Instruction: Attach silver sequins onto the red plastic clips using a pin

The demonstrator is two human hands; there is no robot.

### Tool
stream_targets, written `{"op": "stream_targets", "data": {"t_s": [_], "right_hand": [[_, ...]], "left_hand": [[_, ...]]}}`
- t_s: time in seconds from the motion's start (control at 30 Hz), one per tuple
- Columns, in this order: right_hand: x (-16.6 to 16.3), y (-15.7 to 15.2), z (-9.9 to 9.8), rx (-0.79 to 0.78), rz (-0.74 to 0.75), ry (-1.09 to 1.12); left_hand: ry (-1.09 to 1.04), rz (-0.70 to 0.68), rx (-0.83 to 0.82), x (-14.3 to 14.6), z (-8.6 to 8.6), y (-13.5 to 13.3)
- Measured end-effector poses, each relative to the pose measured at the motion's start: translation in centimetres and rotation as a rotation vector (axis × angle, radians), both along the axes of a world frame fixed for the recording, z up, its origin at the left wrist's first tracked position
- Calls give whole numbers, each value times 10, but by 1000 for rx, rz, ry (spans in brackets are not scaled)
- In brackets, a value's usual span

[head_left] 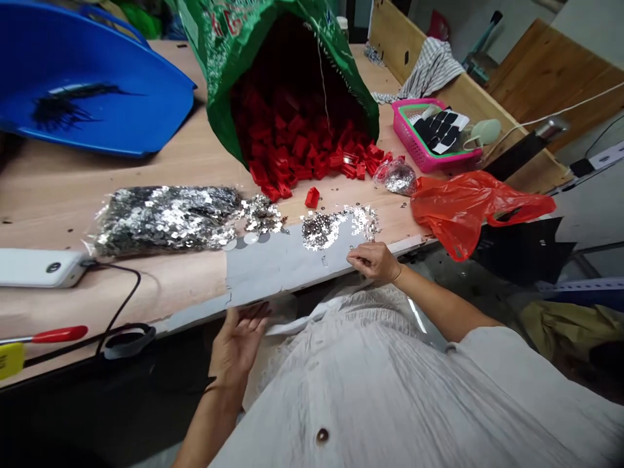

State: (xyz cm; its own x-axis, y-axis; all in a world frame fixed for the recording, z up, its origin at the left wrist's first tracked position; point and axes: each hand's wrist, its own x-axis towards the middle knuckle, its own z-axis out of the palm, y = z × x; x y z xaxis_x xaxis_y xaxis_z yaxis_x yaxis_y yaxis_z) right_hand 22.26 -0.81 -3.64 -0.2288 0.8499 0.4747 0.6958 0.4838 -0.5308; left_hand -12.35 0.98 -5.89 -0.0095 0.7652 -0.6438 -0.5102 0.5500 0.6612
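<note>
1. Green sack, qty 1: lies on counter, mouth toward us; we see red plastic pcs inside & spilling out, too many to count.
2. Apart from these, in front, we count 1 single red pc.
3. Clear bags, qty 2. Lg. bag, at L, packed w/ silvery pcs; sm. bag, at R, also w/ silvery contents. No. of pcs unclear in both.
4. Loose silvery pcs: 2 piles, too many to count. L pile just beside lg. bag; R pile partly on grey sheet.
5. Pink basket, qty 1: holds black pads on white backing; several, exact no. unclear.
6. Blue tub, qty 1: has dark stringy bundle in it.
7. Orange-red bag, qty 1, near sm. bag; we can't tell contents.
8. Our R hand: just in front of R pile, fingers pressed together; can't tell if pinching a pc.
9. Our L hand: at counter's front edge, fingers loosely spread.
</note>
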Motion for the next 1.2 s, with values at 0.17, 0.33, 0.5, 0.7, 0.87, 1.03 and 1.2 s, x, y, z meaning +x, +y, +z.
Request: {"op": "stream_targets", "data": {"t_s": [0.17, 0.33, 0.5, 0.7, 0.87, 1.03, 1.2], "right_hand": [[10, 12, -10, 137, -36, -214], [7, 15, -16, 122, -28, -248], [5, 15, -12, 81, -26, -220], [6, 16, -13, 54, -80, -148], [7, 14, -14, 53, -94, -132], [8, 13, -14, 51, -82, -117], [8, 12, -14, 54, -60, -104]], "left_hand": [[-42, 324, 54, -16, 10, 29], [-83, 364, 21, -15, 11, 42], [-84, 355, 25, -15, 11, 44], [-114, 403, -16, -15, 12, 46], [-135, 419, 17, -16, 6, 46], [-182, 437, 55, -17, 0, 44], [-217, 475, 60, -16, 0, 43]]}}
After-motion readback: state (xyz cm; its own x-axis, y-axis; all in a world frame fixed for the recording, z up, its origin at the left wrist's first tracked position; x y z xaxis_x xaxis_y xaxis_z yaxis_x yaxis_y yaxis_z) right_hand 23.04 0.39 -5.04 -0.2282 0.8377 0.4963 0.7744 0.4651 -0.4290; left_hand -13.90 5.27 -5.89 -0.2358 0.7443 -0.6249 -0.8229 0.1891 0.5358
